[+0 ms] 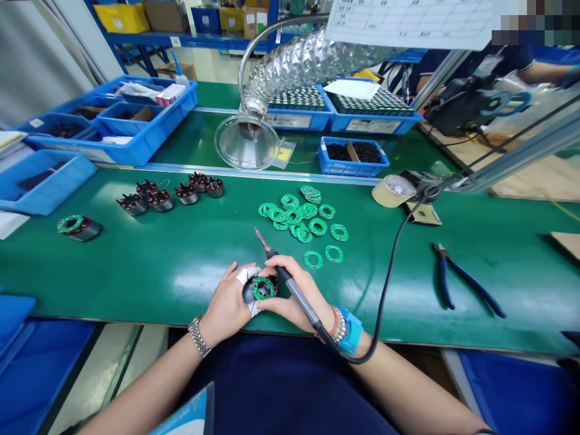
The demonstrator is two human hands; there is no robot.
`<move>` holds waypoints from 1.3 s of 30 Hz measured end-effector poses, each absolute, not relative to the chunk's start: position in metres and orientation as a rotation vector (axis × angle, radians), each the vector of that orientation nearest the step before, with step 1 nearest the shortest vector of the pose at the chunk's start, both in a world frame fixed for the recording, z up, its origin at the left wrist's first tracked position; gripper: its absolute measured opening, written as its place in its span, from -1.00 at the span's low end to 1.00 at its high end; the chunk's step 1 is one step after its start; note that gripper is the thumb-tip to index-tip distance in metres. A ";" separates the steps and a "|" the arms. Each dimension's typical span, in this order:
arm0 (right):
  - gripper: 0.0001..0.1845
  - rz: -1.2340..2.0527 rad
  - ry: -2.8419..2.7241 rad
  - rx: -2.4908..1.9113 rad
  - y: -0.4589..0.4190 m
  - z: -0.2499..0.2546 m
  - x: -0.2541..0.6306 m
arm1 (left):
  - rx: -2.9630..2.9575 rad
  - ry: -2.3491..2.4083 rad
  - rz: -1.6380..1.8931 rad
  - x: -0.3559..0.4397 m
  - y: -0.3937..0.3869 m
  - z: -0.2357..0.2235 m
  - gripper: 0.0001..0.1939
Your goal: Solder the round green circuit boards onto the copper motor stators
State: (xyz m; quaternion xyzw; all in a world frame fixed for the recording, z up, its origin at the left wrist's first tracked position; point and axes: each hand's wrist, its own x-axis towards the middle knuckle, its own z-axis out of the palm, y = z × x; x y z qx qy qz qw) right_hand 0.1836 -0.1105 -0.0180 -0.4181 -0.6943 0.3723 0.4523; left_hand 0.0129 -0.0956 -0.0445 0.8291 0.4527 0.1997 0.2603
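Observation:
My left hand (229, 299), with white covers on thumb and finger, is closed around a motor stator (249, 293) near the bench's front edge. A green ring-shaped circuit board (263, 289) lies on top of the stator. In my right hand (301, 296) is a soldering iron (293, 289), its tip pointing up and away to the left, apart from the stator. The thumb and a finger of that hand also touch the board's edge. Loose ring boards (293, 215) are scattered just beyond my hands. Several bare stators (161, 200) stand farther left, and one with a board (79, 227) lies at far left.
A fume extractor hood (247, 142) hangs over the bench's middle. Blue cutting pliers (462, 278) lie at right, near a tape roll (393, 191). The iron's black cable (390, 275) loops past my right wrist. Blue bins (353, 158) line the back; another person's arm (548, 71) shows at top right.

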 end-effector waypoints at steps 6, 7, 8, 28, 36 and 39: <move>-0.42 0.869 -1.706 -1.124 -0.108 -0.022 0.184 | 2.261 1.239 0.554 0.013 -0.095 -0.044 -0.55; -0.43 0.864 -1.755 -1.124 -0.108 -0.021 0.185 | 2.260 1.239 0.554 0.013 -0.095 -0.044 -0.54; -0.44 0.858 -1.808 -1.120 -0.107 -0.018 0.187 | 2.259 1.238 0.554 0.013 -0.095 -0.044 -0.53; -0.37 1.652 -1.466 -0.830 -0.087 -0.005 0.218 | 2.221 1.275 0.561 0.015 -0.096 -0.043 -0.44; -0.37 1.484 -1.527 -0.809 -0.108 -0.022 0.235 | 2.241 1.282 0.592 0.016 -0.098 -0.043 -0.45; -0.38 1.427 -1.583 -0.854 -0.108 -0.021 0.231 | 2.264 1.277 0.590 0.015 -0.098 -0.043 -0.45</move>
